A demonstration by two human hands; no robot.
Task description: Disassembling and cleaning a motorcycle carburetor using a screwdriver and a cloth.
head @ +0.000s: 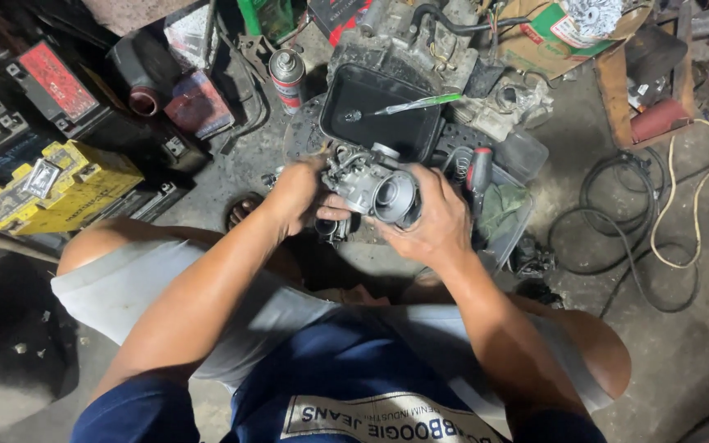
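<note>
Nearest, both forearms reach out from the seated person's lap over bare knees. Between them, the left hand (295, 197) and the right hand (430, 226) are both clamped on a grey metal carburettor (375, 190), held above the concrete floor (683, 344) with its round throat facing up toward the camera. Left fingers wrap its linkage side; right fingers cup the body from beneath and beside the throat. Just beyond it lies a black tray (379, 111) with a green-handled tool (420, 102) across it. A spray can (287, 78) stands left of the tray. Farther left sits a yellow box (63, 184); coiled cables (625, 213) lie to the right.
</note>
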